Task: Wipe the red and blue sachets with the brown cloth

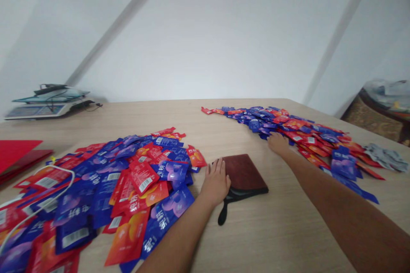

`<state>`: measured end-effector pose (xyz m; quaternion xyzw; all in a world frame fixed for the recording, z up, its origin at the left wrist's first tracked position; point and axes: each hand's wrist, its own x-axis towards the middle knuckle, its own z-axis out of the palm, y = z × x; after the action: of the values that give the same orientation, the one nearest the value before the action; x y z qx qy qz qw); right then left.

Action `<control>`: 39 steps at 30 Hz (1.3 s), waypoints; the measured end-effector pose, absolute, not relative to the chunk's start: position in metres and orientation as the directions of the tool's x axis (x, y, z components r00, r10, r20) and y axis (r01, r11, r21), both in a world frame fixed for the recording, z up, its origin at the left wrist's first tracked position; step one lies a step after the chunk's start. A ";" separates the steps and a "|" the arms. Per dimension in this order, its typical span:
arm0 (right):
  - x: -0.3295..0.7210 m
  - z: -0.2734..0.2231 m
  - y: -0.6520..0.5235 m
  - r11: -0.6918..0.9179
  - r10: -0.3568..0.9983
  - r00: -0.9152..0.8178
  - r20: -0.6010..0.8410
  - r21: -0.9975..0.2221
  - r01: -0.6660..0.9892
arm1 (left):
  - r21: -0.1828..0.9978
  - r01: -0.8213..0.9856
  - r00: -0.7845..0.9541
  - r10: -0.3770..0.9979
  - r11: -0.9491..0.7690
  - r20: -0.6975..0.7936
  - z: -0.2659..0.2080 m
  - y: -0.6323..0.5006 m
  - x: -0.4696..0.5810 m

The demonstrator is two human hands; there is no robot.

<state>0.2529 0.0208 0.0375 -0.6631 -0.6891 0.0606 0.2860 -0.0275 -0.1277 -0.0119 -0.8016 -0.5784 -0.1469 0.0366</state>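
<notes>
A brown leather-like zip case (245,172) with a black zipped edge and a wrist strap lies on the table in front of me. My left hand (217,182) rests flat on its left edge, fingers stretched out. Just left of that hand spreads a pile of red and blue printed sachets (144,177). My right hand (278,143) is farther out, at the near edge of a second sachet pile (294,125), its fingers bent in next to a blue sachet. Whatever those fingers hold, if anything, is too small to make out.
A flat scale (38,110) with items stacked on it stands at the back left. Red folders (22,158) and a white cord (72,179) lie at the left. Silver-grey packets (386,157) sit at the right. Beyond the table's right edge is a patterned chair (373,113) with plastic bags.
</notes>
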 end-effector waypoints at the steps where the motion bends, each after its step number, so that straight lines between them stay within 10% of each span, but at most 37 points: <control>1: 0.253 0.040 0.023 0.122 0.947 0.038 0.320 -0.466 0.877 | 0.113 0.939 0.282 0.917 -0.324 0.282 -0.012 -0.127 -0.027; 10: 0.223 0.054 -0.025 0.257 0.929 0.007 0.369 -0.661 0.704 | 0.119 0.957 0.228 0.940 -0.264 0.252 -0.007 -0.122 -0.027; 16: 0.194 0.049 -0.104 0.043 0.970 -0.243 -0.013 -0.974 0.224 | 0.125 0.954 0.238 0.940 -0.274 0.242 -0.003 -0.118 -0.035; 20: 0.186 0.056 -0.118 0.023 0.939 -0.287 -0.188 -0.799 0.601 | 0.115 0.951 0.249 0.933 -0.286 0.259 -0.006 -0.118 -0.036; 24: 0.168 0.056 -0.101 0.452 0.886 -0.349 0.305 -0.403 0.796 | 0.133 0.943 0.262 0.926 -0.306 0.273 -0.007 -0.118 -0.037; 27: 0.144 0.034 -0.087 0.472 0.852 -0.390 0.349 -0.190 0.861 | 0.145 0.939 0.264 0.925 -0.311 0.273 -0.006 -0.118 -0.037; 39: 0.157 0.006 -0.084 0.302 0.920 -0.294 0.260 0.007 0.953 | 0.156 0.937 0.270 0.930 -0.314 0.249 -0.005 -0.119 -0.037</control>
<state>0.1570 -0.0839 0.0059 -0.5852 -0.8003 -0.0800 0.1038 -0.0374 -0.1189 -0.0051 -0.7969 -0.5856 -0.1480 0.0109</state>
